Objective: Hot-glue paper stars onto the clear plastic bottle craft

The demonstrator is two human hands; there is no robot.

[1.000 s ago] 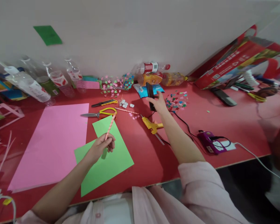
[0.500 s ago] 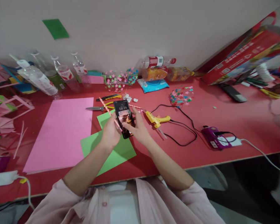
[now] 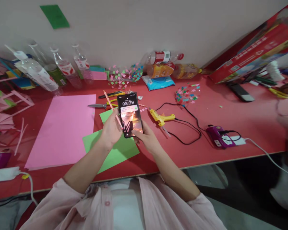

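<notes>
A black phone (image 3: pixel 130 115) with a lit screen reading 08:29 is held upright above the red table. My left hand (image 3: pixel 111 129) grips its left side, with a pink patterned paper strip (image 3: pixel 108 98) also held along the phone's edge. My right hand (image 3: pixel 146 135) holds the lower right corner, its thumb over the bottom of the screen. Beneath my hands lie green paper sheets (image 3: pixel 124 155). Left of the phone are grey-bladed scissors (image 3: pixel 97 105) with yellow handles. To its right rests a yellow glue gun (image 3: pixel 161 118).
Pink sheets (image 3: pixel 64 131) lie on the left of the red table (image 3: pixel 220 121). Bottles (image 3: pixel 67 72) and star-covered pieces (image 3: pixel 187 94) stand towards the wall. The glue gun's black cord loops towards a purple power adapter (image 3: pixel 218 136). A red box (image 3: pixel 249 52) leans at the right.
The phone has been turned more squarely towards the camera, and its screen looks brighter. My right hand has shifted lower along it, with the thumb nearer the bottom. The whole view has tilted slightly downwards.
</notes>
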